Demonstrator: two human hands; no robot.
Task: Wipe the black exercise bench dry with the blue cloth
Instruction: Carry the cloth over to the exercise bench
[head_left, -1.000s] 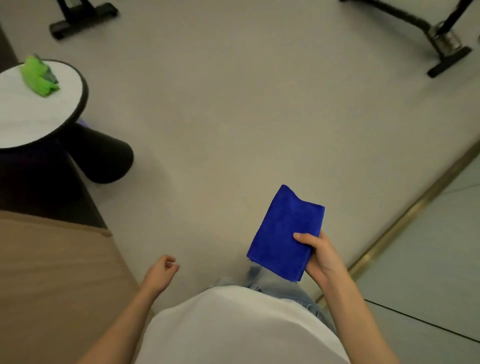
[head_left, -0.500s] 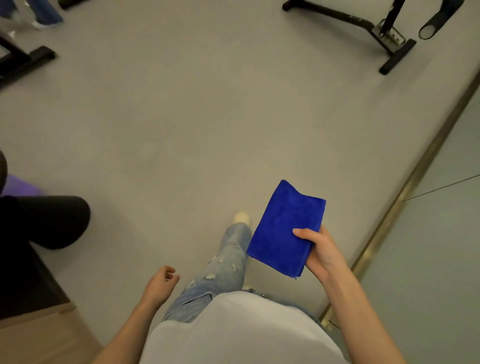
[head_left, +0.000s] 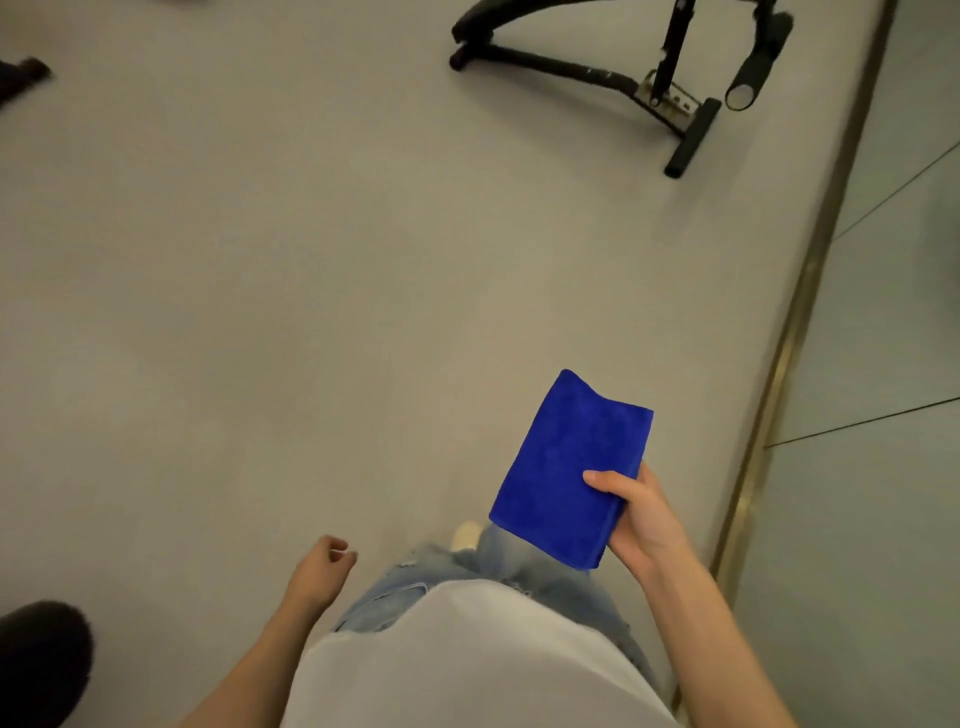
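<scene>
I see a smooth grey floor (head_left: 260, 260); at its far edge stands a black tubular frame (head_left: 571, 73), perhaps the bench's. The right hand (head_left: 641, 519) pinches the folded, fuzzy blue cloth (head_left: 561, 467). The left hand (head_left: 322, 566) is loosely curled and empty.

There is one blue cloth (head_left: 566, 467). Two hands show: one left hand (head_left: 319, 569) and one right hand (head_left: 641, 519). On the floor (head_left: 260, 312) are one black tubular frame (head_left: 563, 66) at the far edge, one dark rounded object (head_left: 41, 660) at the near left corner and one brass strip (head_left: 779, 374) along the right edge. One shoe tip (head_left: 465, 535) shows.
</scene>
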